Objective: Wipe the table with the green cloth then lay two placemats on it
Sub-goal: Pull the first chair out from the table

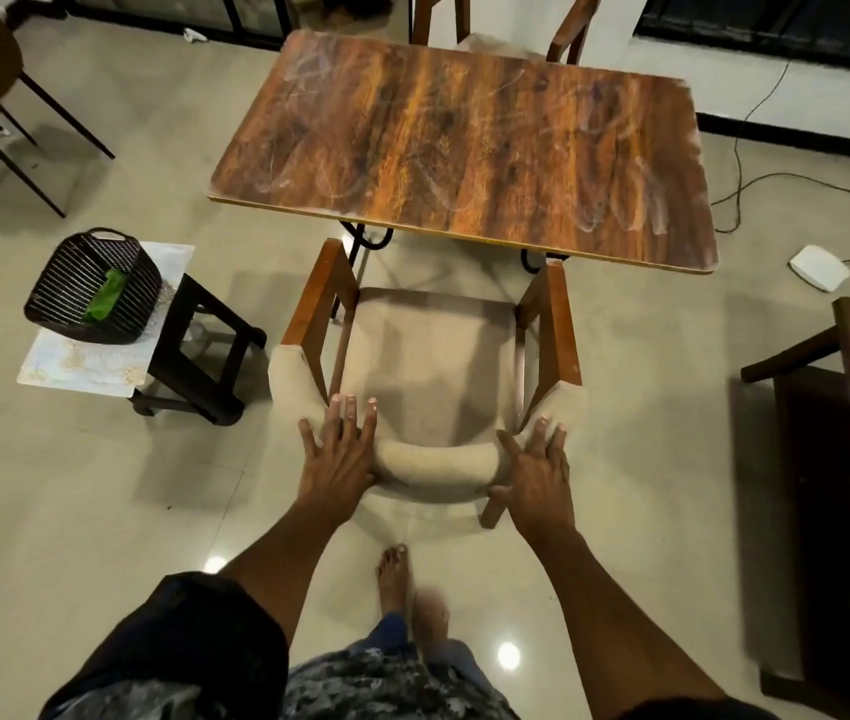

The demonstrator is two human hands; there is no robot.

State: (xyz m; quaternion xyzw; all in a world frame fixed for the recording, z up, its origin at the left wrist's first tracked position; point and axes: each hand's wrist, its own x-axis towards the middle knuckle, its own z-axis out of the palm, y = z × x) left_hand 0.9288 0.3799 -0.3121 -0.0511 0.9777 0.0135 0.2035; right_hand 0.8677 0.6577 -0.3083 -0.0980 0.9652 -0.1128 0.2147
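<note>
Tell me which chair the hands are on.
The cushioned armchair nearest the camera; left hand and right hand rest on its backrest. The others stand untouched.

Readable text: none in this view.
Table (464, 142): no letters or numbers, only pale smeared streaks on the wood top (they form no word).
Basket (93, 288): no label or brand to see.
Mats under basket (82, 363): a faint pattern only, no writing that I can read.
White device on floor (819, 266): no mark visible (too small to tell).
</note>
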